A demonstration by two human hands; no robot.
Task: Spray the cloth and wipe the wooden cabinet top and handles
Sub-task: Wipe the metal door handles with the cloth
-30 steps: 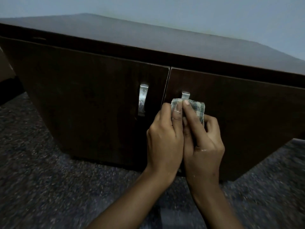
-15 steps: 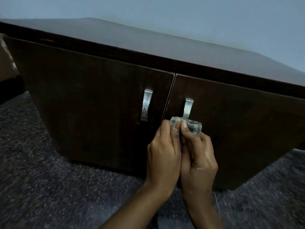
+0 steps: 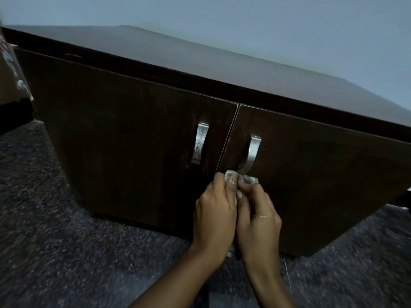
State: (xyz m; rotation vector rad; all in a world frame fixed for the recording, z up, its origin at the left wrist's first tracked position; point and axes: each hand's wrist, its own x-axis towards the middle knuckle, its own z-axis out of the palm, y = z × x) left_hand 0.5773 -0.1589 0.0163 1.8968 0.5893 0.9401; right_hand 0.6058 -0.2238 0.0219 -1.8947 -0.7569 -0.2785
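A dark wooden cabinet (image 3: 133, 134) with two doors fills the view, its flat top (image 3: 200, 61) running to the wall. Each door has a curved metal handle: the left handle (image 3: 200, 143) looks smeared, the right handle (image 3: 252, 152) looks plain. My left hand (image 3: 214, 210) and my right hand (image 3: 258, 218) are side by side, both pinching a small checked cloth (image 3: 249, 180). The cloth sits at the bottom end of the right handle. Most of the cloth is hidden between my fingers.
Dark speckled carpet (image 3: 66, 241) surrounds the cabinet. A pale wall (image 3: 266, 23) rises behind it. A blurred object (image 3: 11, 63) shows at the far left edge. No spray bottle is in view.
Both hands slid the cloth down the right handle, from near its top to its bottom end, so the handle now shows. The view has also shifted.
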